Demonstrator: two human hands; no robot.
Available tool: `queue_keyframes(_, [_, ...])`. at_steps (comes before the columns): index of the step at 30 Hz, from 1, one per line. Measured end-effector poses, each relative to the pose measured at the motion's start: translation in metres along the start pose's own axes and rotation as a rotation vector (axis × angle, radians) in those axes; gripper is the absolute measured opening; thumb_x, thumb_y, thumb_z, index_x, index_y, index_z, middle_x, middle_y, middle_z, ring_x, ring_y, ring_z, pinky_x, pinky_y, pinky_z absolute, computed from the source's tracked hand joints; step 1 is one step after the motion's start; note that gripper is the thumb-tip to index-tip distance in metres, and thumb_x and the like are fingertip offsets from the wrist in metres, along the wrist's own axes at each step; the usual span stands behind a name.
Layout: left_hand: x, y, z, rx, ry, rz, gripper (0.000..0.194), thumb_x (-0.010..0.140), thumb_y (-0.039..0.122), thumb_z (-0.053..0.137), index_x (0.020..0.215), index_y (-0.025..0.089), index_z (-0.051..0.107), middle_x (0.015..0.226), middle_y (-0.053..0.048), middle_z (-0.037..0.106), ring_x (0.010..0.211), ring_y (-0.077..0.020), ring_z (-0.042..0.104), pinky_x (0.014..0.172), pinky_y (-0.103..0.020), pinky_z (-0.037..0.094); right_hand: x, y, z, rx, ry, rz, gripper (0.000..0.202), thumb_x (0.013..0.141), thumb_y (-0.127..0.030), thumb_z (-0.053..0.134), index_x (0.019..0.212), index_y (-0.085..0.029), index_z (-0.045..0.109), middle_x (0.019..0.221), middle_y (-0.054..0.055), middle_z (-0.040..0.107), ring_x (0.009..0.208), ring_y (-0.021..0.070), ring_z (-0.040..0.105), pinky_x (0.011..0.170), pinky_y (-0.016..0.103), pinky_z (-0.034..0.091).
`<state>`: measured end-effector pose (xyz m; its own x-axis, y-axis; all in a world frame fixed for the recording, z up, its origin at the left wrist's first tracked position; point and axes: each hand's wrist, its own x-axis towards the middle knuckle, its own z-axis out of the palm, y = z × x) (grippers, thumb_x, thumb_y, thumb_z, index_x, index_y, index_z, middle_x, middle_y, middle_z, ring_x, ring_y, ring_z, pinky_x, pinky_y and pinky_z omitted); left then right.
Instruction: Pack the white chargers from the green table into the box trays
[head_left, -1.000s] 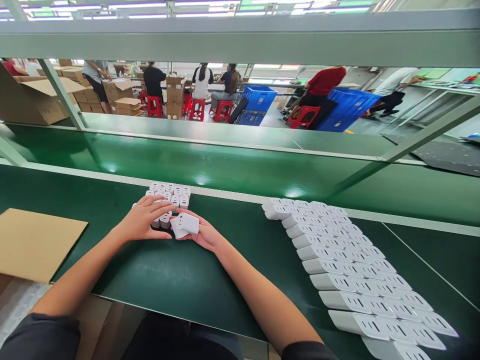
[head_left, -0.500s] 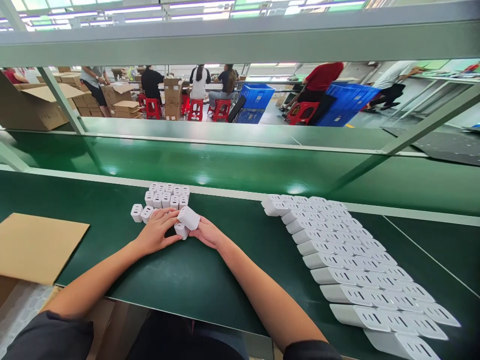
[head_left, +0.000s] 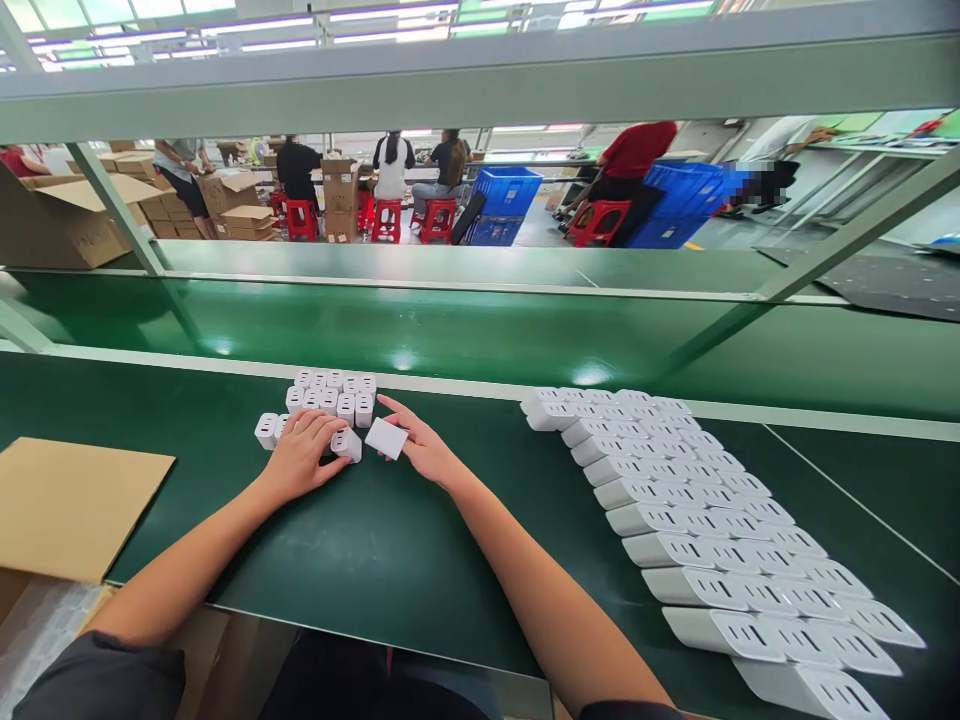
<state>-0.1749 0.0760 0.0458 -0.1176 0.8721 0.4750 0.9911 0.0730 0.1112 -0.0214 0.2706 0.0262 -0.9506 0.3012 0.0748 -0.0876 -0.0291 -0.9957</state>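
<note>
My left hand (head_left: 301,452) rests at the near row of the small group, its fingers and thumb closed about a white charger block (head_left: 347,446) with slots in its top. Part of that row is hidden under the fingers. Just to the right, my right hand (head_left: 426,450) grips another white block (head_left: 386,438) by its side, a plain blank face turned up toward me; the index finger is stretched out. Behind the hands, several slotted white blocks (head_left: 330,400) stand upright in close rows, and one more block (head_left: 266,431) stands at the left end.
On the right, a large slanting array of white slotted blocks (head_left: 720,520) covers the green table (head_left: 420,560). A cardboard sheet (head_left: 75,505) lies at the left edge. A pale rail (head_left: 450,387) runs behind the blocks; a slanted post (head_left: 847,235) rises at right. People sit farther back.
My right hand has moved slightly right, away from my left, and its block has tipped to show a flat face. The left hand has shifted a little left with its block.
</note>
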Motion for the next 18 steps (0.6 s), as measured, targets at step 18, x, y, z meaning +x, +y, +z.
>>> queue_keyframes(18, [-0.005,-0.059,-0.035,0.065,0.058,-0.154,0.040,0.088,0.059,0.059,0.105,0.025,0.069,0.108,-0.007,0.071,0.103,-0.0257,0.064,0.085,-0.038,0.053,-0.005,-0.006,-0.009,0.114,-0.139,0.088,0.069,0.071,-0.022,0.081,0.133,-0.026,0.052,0.130,0.006,0.056,0.103,0.0203,0.066,0.093,0.038,0.053])
